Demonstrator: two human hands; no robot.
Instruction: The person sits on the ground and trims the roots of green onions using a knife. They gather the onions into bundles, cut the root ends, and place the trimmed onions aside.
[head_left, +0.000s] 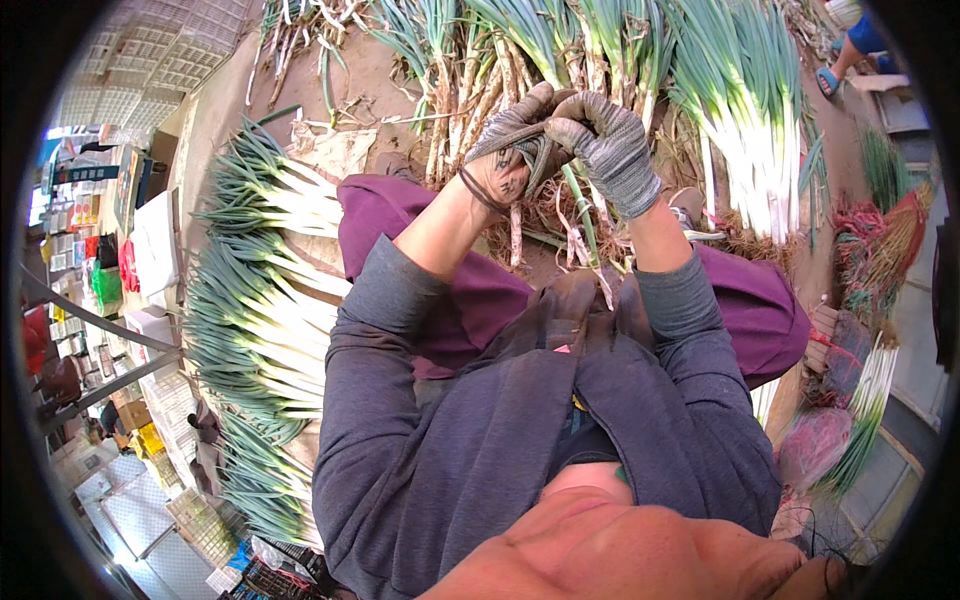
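Observation:
My left hand (510, 146), in a worn, dirty glove, is raised before me with a dark cord (531, 150) looped around its palm and wrist. Its curled fingers meet those of my right hand (604, 142), so what they hold is hidden. The right wears a grey knit glove and pinches the cord at the left hand's edge. Beneath both hands lie dry roots and loose scallion stalks (581, 202). Untrimmed scallions (457, 112) with brown, dirty stems are just beyond. Cleaned scallions with white stems lie in a bundle (757, 150) at the right and in piles (277, 322) at the left.
Stacked plastic crates (165, 52) stand at the upper left. Down the right side are a straw broom (900, 232), red netting and another scallion bundle (862, 412). Another person's sandalled foot (829, 79) is at the upper right. Metal bars (97, 311) cross the left edge.

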